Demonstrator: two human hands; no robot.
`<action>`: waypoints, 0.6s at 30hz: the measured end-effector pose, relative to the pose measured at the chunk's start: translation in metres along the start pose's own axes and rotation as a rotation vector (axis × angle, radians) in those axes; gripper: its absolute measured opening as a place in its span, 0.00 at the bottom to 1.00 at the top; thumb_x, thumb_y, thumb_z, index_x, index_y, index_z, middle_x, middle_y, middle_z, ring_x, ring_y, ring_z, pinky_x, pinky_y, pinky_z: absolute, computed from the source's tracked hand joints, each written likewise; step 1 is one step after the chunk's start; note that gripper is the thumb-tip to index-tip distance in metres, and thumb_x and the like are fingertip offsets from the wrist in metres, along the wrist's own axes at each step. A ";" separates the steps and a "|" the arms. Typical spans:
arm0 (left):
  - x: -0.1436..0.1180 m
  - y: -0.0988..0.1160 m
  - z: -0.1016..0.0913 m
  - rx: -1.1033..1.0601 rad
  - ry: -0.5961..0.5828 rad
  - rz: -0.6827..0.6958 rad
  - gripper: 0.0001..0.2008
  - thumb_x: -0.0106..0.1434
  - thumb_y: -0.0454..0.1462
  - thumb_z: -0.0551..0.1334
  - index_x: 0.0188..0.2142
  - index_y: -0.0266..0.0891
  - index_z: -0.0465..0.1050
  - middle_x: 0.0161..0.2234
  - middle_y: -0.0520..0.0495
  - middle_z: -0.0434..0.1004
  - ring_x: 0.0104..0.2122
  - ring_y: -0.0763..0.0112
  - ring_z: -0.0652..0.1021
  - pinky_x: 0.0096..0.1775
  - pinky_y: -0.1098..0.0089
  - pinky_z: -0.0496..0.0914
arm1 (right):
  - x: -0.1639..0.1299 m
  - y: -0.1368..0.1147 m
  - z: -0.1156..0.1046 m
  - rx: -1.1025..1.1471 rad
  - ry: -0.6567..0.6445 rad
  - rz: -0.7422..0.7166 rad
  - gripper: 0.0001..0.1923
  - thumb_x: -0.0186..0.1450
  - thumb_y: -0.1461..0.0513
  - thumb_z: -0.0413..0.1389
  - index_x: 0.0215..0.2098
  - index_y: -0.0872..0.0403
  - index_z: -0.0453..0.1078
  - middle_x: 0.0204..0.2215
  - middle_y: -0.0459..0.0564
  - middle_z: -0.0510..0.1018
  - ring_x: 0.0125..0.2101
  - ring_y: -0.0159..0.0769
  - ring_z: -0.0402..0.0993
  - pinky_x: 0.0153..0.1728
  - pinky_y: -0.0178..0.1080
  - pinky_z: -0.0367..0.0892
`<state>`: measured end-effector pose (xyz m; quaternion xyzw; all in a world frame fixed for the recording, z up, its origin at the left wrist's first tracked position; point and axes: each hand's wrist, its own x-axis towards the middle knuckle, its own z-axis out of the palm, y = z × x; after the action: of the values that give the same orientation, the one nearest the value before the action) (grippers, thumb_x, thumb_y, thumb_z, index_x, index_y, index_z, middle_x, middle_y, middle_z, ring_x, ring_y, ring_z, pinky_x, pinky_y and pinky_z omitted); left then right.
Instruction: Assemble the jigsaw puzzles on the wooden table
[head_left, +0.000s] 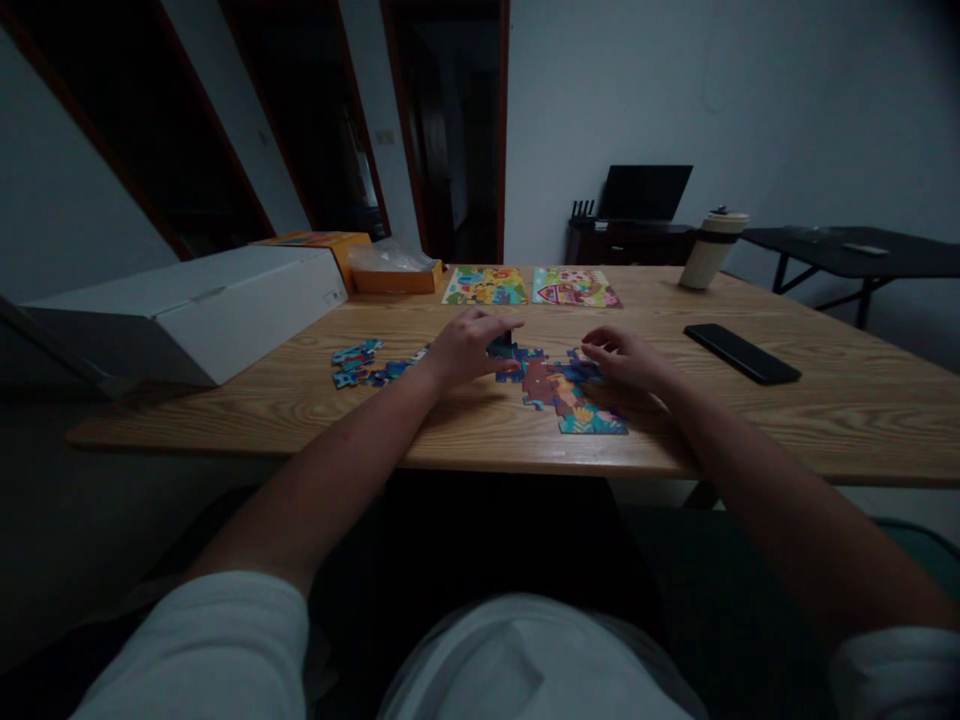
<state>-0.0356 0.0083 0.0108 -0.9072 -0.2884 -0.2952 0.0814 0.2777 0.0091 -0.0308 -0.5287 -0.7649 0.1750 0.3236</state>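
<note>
Near edge of light wooden bench [750, 430]: both bare forearms reaching in from white sleeves. Partly assembled colourful jigsaw cluster [564, 390] lying flat at centre, just past the near edge. Right hand [624, 357] resting at the cluster's 3 o'clock side, fingers curled together on its upper right edge, nothing visibly clamped. Left hand [466, 347] at the cluster's 10 o'clock, fingers pinched on a small dark puzzle piece [501, 347], held at the cluster's top left border. Loose blue puzzle pieces [364, 364] at 9 o'clock of the left hand, apart from the cluster. Likely step: fitting the pinched piece into the border; next move probably needs tab alignment, then a press down while the right hand steadies. Farther out: black phone [741, 352] at 2 o'clock, white cardboard box [195, 305] at 10 o'clock, two finished puzzle boards [531, 286] at 12 o'clock, cream tumbler with dark band [712, 248] at 1 o'clock.
</note>
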 end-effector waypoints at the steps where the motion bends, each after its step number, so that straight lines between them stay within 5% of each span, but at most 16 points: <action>1: -0.001 -0.001 0.000 0.009 0.000 -0.006 0.30 0.56 0.46 0.71 0.56 0.40 0.70 0.45 0.43 0.78 0.48 0.59 0.74 0.50 0.60 0.68 | 0.000 0.002 0.000 -0.007 -0.003 0.014 0.13 0.67 0.53 0.54 0.43 0.53 0.73 0.40 0.53 0.79 0.36 0.39 0.74 0.37 0.39 0.69; 10: -0.006 0.001 -0.003 0.008 -0.035 -0.092 0.34 0.59 0.46 0.69 0.63 0.45 0.61 0.55 0.44 0.74 0.51 0.62 0.76 0.51 0.64 0.69 | -0.002 0.003 -0.002 -0.032 -0.006 0.043 0.13 0.67 0.53 0.54 0.43 0.53 0.73 0.40 0.53 0.79 0.36 0.38 0.74 0.37 0.39 0.70; 18: -0.004 -0.002 -0.004 0.055 -0.019 -0.054 0.33 0.57 0.47 0.69 0.60 0.41 0.66 0.46 0.44 0.78 0.47 0.59 0.76 0.50 0.61 0.68 | -0.004 0.000 -0.004 -0.020 -0.028 0.054 0.13 0.67 0.54 0.55 0.43 0.53 0.73 0.40 0.54 0.79 0.35 0.38 0.74 0.34 0.38 0.70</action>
<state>-0.0414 0.0069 0.0117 -0.8992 -0.3217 -0.2806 0.0958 0.2813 0.0048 -0.0293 -0.5498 -0.7565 0.1835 0.3029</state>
